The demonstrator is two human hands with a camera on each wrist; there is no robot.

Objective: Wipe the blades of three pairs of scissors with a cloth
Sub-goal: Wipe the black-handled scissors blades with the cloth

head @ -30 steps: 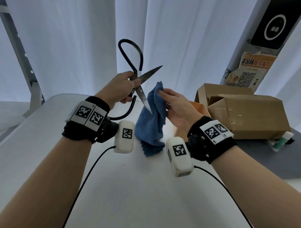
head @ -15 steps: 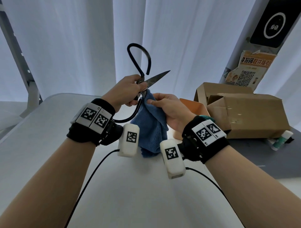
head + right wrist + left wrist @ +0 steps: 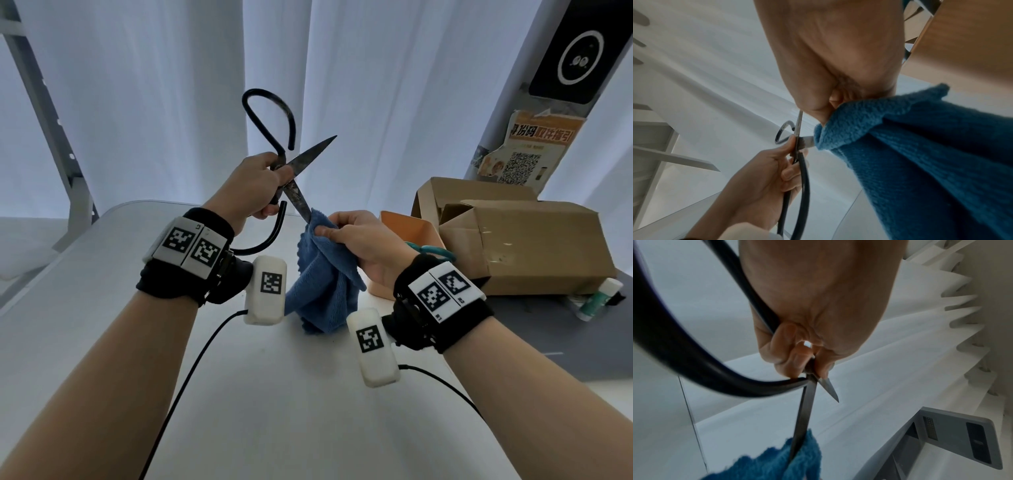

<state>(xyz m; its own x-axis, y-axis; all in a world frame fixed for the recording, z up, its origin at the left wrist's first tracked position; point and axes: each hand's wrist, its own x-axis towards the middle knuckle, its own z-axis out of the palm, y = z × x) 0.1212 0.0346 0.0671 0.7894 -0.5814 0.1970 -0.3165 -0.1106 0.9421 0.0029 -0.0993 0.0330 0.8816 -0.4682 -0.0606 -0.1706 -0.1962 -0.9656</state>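
Observation:
My left hand (image 3: 255, 186) grips a large pair of black-handled scissors (image 3: 270, 133) near the pivot, held up above the white table (image 3: 85, 308). The blades stand apart: one points up and right, the other (image 3: 298, 198) slants down into a blue cloth (image 3: 322, 284). My right hand (image 3: 356, 240) pinches the cloth around the lower part of that blade, whose tip is hidden in the folds. The left wrist view shows the blade (image 3: 804, 415) entering the cloth (image 3: 777, 462). The right wrist view shows the cloth (image 3: 910, 154) wrapped over the blade (image 3: 806, 142).
An orange tub (image 3: 411, 236) with a teal scissor handle (image 3: 431, 251) showing beside it stands right of the cloth. Behind it lies an open cardboard box (image 3: 520, 243). A small bottle (image 3: 596, 301) lies on the grey mat at the right. White curtains hang behind.
The right hand slid the cloth from the pivot down the lower blade towards its tip. The left hand kept hold of the scissors and lifted them slightly.

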